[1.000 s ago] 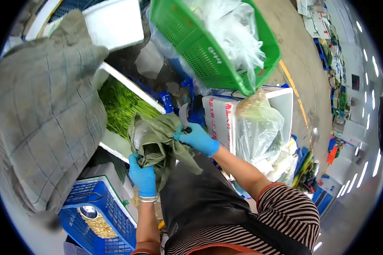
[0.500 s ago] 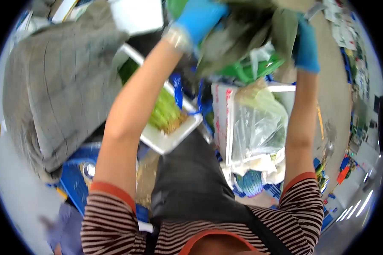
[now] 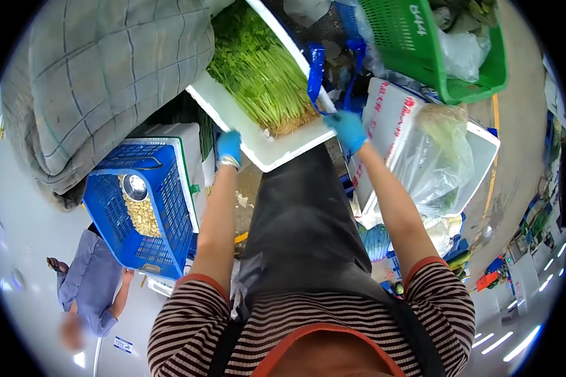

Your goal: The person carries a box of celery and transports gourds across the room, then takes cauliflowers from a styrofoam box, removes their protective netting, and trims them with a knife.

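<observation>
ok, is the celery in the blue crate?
No, the celery lies in the white foam box, roots toward the wearer.

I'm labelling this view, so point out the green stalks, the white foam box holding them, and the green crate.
Green stalks (image 3: 270, 81), head view, middle of the bunch.
White foam box (image 3: 284, 149), head view, bare inside near the person.
Green crate (image 3: 401, 39), head view, slotted side wall.

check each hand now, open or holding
Left hand: by the foam box; open or closed can't be told.
Right hand: blurred; can't tell whether it holds anything.
</observation>
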Tool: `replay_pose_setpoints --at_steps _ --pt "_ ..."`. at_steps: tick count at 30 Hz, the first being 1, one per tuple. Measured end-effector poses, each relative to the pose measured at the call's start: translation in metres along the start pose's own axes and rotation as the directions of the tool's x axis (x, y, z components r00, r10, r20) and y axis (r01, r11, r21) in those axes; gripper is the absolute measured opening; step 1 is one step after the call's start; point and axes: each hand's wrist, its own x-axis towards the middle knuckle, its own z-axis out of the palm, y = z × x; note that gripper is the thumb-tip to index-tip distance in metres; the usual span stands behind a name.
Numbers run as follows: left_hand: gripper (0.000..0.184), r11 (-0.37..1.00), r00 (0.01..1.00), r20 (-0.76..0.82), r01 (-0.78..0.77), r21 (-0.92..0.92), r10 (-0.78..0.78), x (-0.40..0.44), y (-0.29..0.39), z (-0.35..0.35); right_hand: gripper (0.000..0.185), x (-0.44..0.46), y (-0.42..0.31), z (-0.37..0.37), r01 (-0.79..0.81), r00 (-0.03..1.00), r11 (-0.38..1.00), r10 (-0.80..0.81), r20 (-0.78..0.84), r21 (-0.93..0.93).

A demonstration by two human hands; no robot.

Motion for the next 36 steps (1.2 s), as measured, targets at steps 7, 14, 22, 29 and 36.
replay_pose_setpoints --at_steps 7,14,22,29,36 --pt "0.049 0.84 0.914 0.211 0.402 -0.363 -0.347 -0.053 -0.051 0.175 0.045 0.105 0.092 0.039 -0.024 0.871 0.996 -0.022 -0.49 -0.087" --pt "0.07 0.263 0.916 0.114 0.227 -0.938 -0.384 -0.021 -0.02 0.129 0.035 0.051 -0.058 -0.042 0.037 0.777 0.988 -0.124 -0.617 -0.152" --pt "0.048 0.275 0.894 0.107 0.245 -0.93 -0.435 0.02 -0.041 0.188 0.082 0.069 0.088 0.085 -0.186 0.968 0.785 0.043 -0.248 -0.59" --pt "0.036 0.49 0.909 -0.035 0.191 -0.85 -0.415 0.003 -0.036 0.157 0.051 0.096 0.098 0.076 -0.153 0.988 0.796 0.104 -0.117 -0.586" --pt "0.042 0.754 0.939 -0.106 0.191 -0.628 -0.326 -0.081 -0.056 0.071 0.049 -0.012 0.043 0.046 -0.121 0.993 0.814 0.098 -0.071 -0.568"
